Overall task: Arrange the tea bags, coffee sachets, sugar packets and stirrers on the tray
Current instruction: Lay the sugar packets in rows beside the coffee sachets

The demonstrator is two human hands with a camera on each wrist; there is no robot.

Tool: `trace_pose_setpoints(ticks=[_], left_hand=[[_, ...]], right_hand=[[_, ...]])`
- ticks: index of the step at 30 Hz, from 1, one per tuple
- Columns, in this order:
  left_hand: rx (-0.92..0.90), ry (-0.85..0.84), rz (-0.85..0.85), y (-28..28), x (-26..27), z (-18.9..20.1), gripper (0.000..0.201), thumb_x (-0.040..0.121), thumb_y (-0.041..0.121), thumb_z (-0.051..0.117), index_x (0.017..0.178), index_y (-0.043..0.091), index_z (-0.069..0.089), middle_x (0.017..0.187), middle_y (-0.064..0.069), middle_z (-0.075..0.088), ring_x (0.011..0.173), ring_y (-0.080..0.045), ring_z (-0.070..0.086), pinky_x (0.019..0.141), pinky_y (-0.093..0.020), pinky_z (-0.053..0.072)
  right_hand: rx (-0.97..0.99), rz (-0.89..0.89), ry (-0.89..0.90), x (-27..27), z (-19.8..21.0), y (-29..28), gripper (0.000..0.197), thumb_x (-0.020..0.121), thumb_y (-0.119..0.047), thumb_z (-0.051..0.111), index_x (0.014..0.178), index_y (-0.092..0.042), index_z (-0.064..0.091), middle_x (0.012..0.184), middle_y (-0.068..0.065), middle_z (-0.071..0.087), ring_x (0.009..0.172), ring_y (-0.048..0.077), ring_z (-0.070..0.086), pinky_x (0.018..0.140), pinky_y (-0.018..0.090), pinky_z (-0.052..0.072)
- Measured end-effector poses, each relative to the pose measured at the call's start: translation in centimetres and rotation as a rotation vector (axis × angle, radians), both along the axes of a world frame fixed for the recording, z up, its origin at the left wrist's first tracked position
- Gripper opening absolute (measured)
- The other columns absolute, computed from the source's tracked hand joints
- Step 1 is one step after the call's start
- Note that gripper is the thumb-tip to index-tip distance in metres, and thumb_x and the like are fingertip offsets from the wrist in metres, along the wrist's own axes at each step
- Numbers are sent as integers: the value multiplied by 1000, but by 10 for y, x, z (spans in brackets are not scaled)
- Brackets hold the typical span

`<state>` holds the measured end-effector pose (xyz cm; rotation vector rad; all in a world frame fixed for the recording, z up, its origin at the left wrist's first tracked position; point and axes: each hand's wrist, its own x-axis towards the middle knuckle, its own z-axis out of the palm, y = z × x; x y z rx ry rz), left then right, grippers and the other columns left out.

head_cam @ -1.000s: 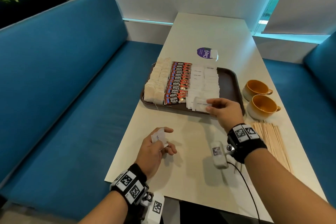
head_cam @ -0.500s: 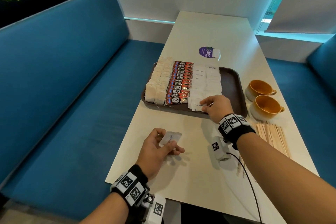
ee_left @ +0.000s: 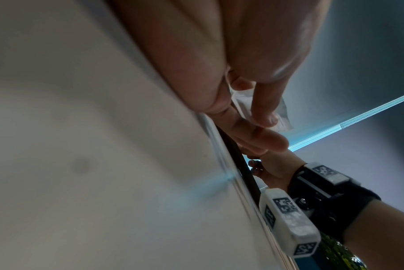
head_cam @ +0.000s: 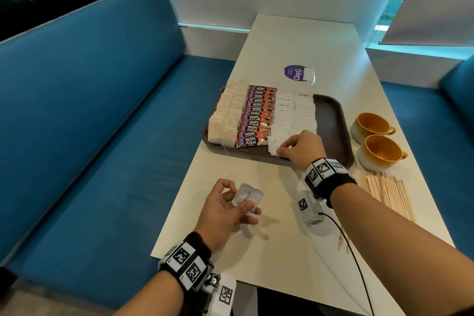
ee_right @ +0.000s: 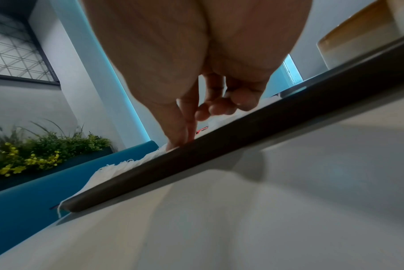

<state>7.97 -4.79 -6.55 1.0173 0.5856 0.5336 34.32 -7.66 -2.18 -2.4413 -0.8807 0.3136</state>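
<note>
Dark brown rectangular plastic tray [head_cam: 333, 120] sits on the pale tabletop [head_cam: 295, 41]. On it, left to right: two rows of off-white paper tea bags [head_cam: 225, 115], one overlapping column of red-and-black coffee sachets [head_cam: 256, 117], two columns of white paper sugar packets [head_cam: 295, 113]. The right strip of the tray floor is bare.

Right hand [head_cam: 301, 147] is over the tray's near edge. Thumb and forefinger pinch the nearest white sugar packet [head_cam: 273, 147], which lies at the near end of the left sugar column, touching the last coffee sachet. In the right wrist view the fingertips [ee_right: 177, 144] press down just behind the tray rim [ee_right: 219, 155].

Left hand [head_cam: 223, 213] is above the table, well short of the tray, palm up. Thumb and curled fingers grip one crumpled white sugar packet [head_cam: 247, 195]; the left wrist view shows the thumb [ee_left: 263, 109] lying across it.

Bundle of pale wooden stirrers [head_cam: 387, 190] lies on the table right of the right wrist, off the tray. Two ochre ceramic cups [head_cam: 377, 138] stand just beside the tray's right edge. A purple round sticker [head_cam: 295, 73] is beyond the tray's far edge.
</note>
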Motion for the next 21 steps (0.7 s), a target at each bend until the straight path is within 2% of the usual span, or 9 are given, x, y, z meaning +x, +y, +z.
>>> trace_pose_setpoints(ticks=[4, 7, 9, 12, 14, 16, 18, 19, 21], left_hand=[[34, 23, -1, 2, 0, -2, 32, 89, 1, 74, 100, 12, 45, 99, -18, 71, 84, -41, 71, 73, -43, 60], [63, 57, 4, 2, 0, -4, 25, 93, -4, 67, 102, 11, 48, 98, -12, 71, 81, -39, 72, 82, -56, 57], [72, 50, 19, 2, 0, -4, 26, 94, -9, 63, 104, 10, 48, 104, -15, 65, 78, -38, 73, 81, -58, 56], [50, 30, 26, 1, 1, -2, 33, 93, -12, 63, 112, 9, 47, 104, -22, 62, 77, -39, 73, 77, -58, 57], [16, 19, 22, 0, 2, -2, 40, 91, -10, 66, 116, 13, 46, 101, -24, 65, 78, -40, 73, 77, -58, 58], [-35, -3, 19, 1, 2, -3, 41, 90, -11, 66, 114, 15, 47, 98, -24, 67, 77, -40, 73, 74, -56, 61], [-67, -5, 15, 2, 1, -3, 38, 89, -9, 66, 111, 15, 46, 92, -21, 69, 76, -40, 73, 66, -51, 62], [-59, 10, 16, 1, 1, -2, 35, 89, -6, 67, 109, 15, 46, 90, -18, 69, 76, -40, 74, 58, -46, 61], [-13, 54, 27, 1, 1, -2, 26, 92, 0, 67, 103, 14, 48, 90, -14, 71, 76, -40, 74, 50, -37, 55]], right_hand=[[-64, 31, 80, 0, 1, 3, 12, 78, -32, 86, 76, -24, 78, 82, -3, 72, 74, 9, 63, 70, 26, 50], [-53, 41, 71, -4, 6, 1, 11, 82, -34, 83, 85, -24, 78, 90, -3, 72, 79, 10, 63, 73, 27, 49], [20, 66, 73, -17, 15, -6, 12, 87, -35, 78, 92, -23, 77, 92, -4, 70, 83, 11, 62, 69, 22, 46], [223, 174, 288, -52, 29, -23, 24, 90, -45, 73, 96, -22, 76, 87, -5, 72, 71, 7, 62, 59, 16, 46], [309, 246, 494, -76, 30, -37, 34, 87, -53, 71, 98, -21, 72, 85, -3, 72, 68, 10, 63, 62, 26, 52], [392, 247, 626, -94, 23, -52, 35, 86, -43, 77, 98, -12, 65, 82, 2, 68, 69, 14, 63, 59, 34, 55], [526, 223, 674, -108, 10, -67, 26, 87, -17, 80, 94, -7, 57, 80, 7, 62, 70, 20, 60, 56, 38, 56], [586, 206, 652, -113, 4, -73, 24, 86, -7, 78, 91, -7, 55, 77, 7, 59, 69, 22, 58, 56, 39, 56], [651, 147, 588, -121, -5, -85, 21, 86, 5, 73, 85, -8, 56, 74, 7, 58, 67, 20, 57, 57, 34, 55]])
